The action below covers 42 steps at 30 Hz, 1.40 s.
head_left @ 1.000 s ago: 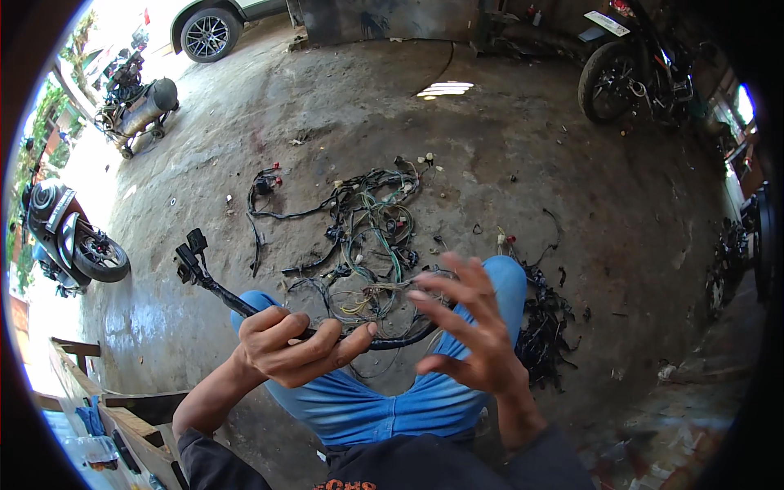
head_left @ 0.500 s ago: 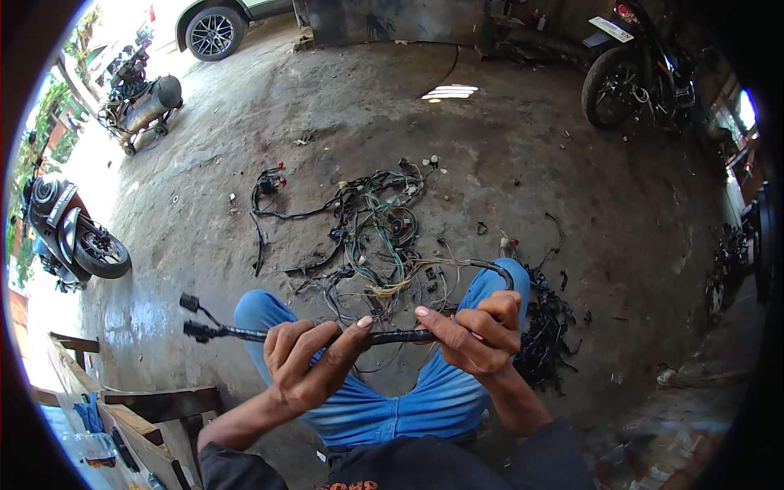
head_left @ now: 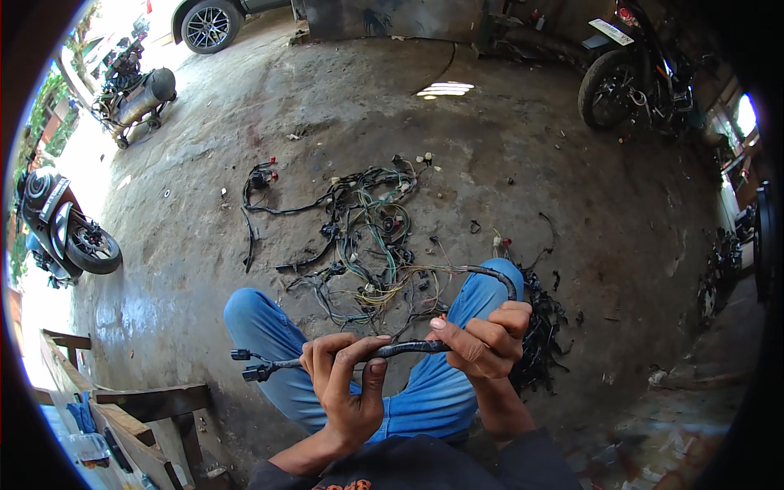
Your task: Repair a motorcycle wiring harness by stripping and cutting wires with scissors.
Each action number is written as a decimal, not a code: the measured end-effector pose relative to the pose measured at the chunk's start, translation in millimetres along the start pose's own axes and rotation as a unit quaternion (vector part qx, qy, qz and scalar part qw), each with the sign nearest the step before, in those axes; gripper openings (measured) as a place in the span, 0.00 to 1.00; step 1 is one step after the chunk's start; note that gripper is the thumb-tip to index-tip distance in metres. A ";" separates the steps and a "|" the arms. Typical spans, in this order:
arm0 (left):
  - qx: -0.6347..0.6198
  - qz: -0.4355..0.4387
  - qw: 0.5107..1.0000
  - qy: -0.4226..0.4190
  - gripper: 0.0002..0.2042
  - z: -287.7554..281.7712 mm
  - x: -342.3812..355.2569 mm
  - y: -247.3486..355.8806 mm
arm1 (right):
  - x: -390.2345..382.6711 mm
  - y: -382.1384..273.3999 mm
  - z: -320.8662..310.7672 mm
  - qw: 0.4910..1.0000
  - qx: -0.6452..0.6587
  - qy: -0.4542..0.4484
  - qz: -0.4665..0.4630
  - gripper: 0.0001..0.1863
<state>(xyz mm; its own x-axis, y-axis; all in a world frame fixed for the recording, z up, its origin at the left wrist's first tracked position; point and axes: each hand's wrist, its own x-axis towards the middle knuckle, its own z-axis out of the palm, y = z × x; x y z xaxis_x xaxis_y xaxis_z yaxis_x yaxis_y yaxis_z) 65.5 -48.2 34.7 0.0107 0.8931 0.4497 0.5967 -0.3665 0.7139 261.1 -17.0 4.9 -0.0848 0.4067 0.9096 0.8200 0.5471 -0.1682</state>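
A black taped wiring harness [head_left: 412, 348] stretches between my hands above my lap. My left hand [head_left: 347, 380] is closed round its left part, thumb and fingers pinching the tape. Two dark connectors [head_left: 258, 372] stick out past that hand on short leads. On the right, my right hand [head_left: 487, 339] grips the harness with bent fingers, its thumb along the tape. A small bit of orange shows by that thumb; what it belongs to is hidden. Beyond my right hand the harness bends over my knee and runs into a tangle of loose wires [head_left: 384, 220] on the floor.
A heap of black scraps [head_left: 539, 343] lies beside my right knee. Wooden bench parts [head_left: 151, 402] stand at the lower left. Motorcycles [head_left: 77, 233] [head_left: 629, 82], a wheeled tank compressor [head_left: 143, 98] and a car [head_left: 214, 26] stand around the concrete floor.
My left hand has moved right and turned more upright, nearer my right hand. The harness's connector end has dropped and shifted right. Both hands still hold the harness.
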 end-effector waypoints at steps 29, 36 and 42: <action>0.115 0.237 0.964 0.025 0.17 -26.5 15.8 -44.6 | 0.9 -10.4 1.9 0.999 0.028 -0.025 0.025 0.13; 0.116 0.224 0.968 0.016 0.14 -26.2 17.9 -45.3 | -0.7 -10.0 5.3 0.999 0.040 -0.015 0.032 0.14; 0.110 0.203 0.973 -0.002 0.12 -29.8 21.0 -40.3 | 0.8 -10.5 6.2 0.998 0.053 -0.016 0.038 0.12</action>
<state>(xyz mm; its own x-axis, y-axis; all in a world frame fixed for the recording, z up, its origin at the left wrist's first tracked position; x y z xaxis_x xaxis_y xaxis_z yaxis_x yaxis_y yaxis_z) 17.8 -22.5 31.3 0.2850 0.6874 0.6680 0.6996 -0.6256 0.3452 248.9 -17.9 5.0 -0.0435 0.4718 0.8806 0.7601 0.5876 -0.2773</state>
